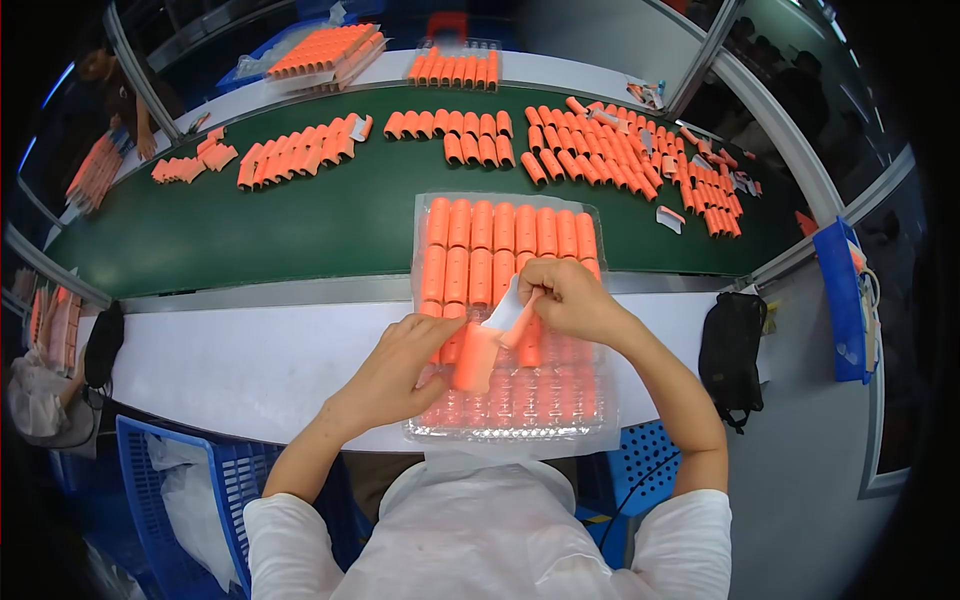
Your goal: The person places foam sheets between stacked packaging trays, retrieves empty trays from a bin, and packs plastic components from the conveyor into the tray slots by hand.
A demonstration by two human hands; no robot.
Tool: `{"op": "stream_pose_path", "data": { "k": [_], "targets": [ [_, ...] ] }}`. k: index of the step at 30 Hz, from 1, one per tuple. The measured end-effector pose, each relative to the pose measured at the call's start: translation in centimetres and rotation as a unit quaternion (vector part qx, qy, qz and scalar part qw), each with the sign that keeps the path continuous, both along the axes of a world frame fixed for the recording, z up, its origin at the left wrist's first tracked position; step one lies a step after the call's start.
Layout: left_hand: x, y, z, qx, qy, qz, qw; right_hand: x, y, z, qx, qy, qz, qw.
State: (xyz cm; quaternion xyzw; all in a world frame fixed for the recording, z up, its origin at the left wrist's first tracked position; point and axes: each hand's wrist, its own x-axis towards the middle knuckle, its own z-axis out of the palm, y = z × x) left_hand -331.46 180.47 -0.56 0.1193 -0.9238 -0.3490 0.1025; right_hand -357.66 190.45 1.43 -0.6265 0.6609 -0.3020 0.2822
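A clear plastic tray (510,432) holds rows of orange cylindrical pieces (481,225) in its upper part; its lower pockets show orange through the plastic. Over the tray's middle, an orange sheet with a white underside (477,360) is partly peeled or folded back. My right hand (565,300) pinches the sheet's raised end between thumb and fingers. At the sheet's left side, my left hand (400,370) has its fingers spread and curved, with the fingertips close to the sheet and an orange piece.
Behind the tray, a green surface (330,230) carries many groups of orange pieces (590,150). Further back lies a stacked tray (325,50). A black pouch (732,350) is at the right, a blue crate (180,500) lower left. Another person's hand (146,143) shows at upper left.
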Motion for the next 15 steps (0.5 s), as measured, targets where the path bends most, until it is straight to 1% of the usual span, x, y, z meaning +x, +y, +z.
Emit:
{"op": "stream_pose_path", "data": {
  "k": [1, 2, 3, 4, 6, 7, 9, 10, 11, 12, 13, 15],
  "targets": [
    [-0.3, 0.5, -0.1, 0.001, 0.001, -0.002, 1.0, 0.1, 0.1, 0.5, -0.001, 0.016, -0.007, 1.0],
    [-0.7, 1.2, -0.2, 0.029, 0.014, 0.016, 0.999, 0.2, 0.1, 0.4, 0.001, 0.017, -0.01, 1.0],
    [-1.2, 2.0, -0.4, 0.058, 0.027, 0.033, 0.997, 0.3, 0.1, 0.2, 0.016, 0.034, 0.0, 0.999],
    [-1.7, 2.6, -0.8, 0.059, 0.028, 0.031, 0.997, 0.5, 0.0, 0.1, 0.032, 0.051, 0.01, 0.998],
    [-2.6, 3.7, -1.7, 0.001, 0.091, 0.055, 0.994, 1.0, 0.1, -0.6, 0.008, 0.048, 0.012, 0.999],
    [-2.6, 3.9, -1.6, 0.002, 0.093, 0.055, 0.994, 1.0, 0.2, -0.7, -0.015, 0.044, 0.018, 0.999],
    [-2.5, 4.2, -1.3, 0.128, 0.034, 0.122, 0.984, 0.5, 0.2, 0.1, 0.0, 0.047, -0.001, 0.999],
    [-2.2, 4.2, -1.5, 0.128, 0.034, 0.123, 0.984, 0.2, 0.3, 0.6, 0.015, 0.048, -0.02, 0.999],
    [-1.8, 4.0, -1.7, 0.126, 0.087, 0.142, 0.978, -0.1, 0.5, 1.3, 0.016, 0.047, -0.02, 0.999],
    [-1.3, 3.7, -1.9, 0.123, 0.14, 0.161, 0.969, -0.4, 0.7, 1.9, 0.043, 0.065, -0.029, 0.997],
    [-0.9, 3.6, -1.7, 0.174, 0.139, 0.193, 0.956, -0.5, 0.8, 2.2, 0.069, 0.083, -0.037, 0.993],
    [-0.1, 2.9, -2.7, 0.245, 0.165, 0.217, 0.93, 0.1, 1.0, 1.5, 0.094, 0.117, -0.023, 0.988]
  ]
}}
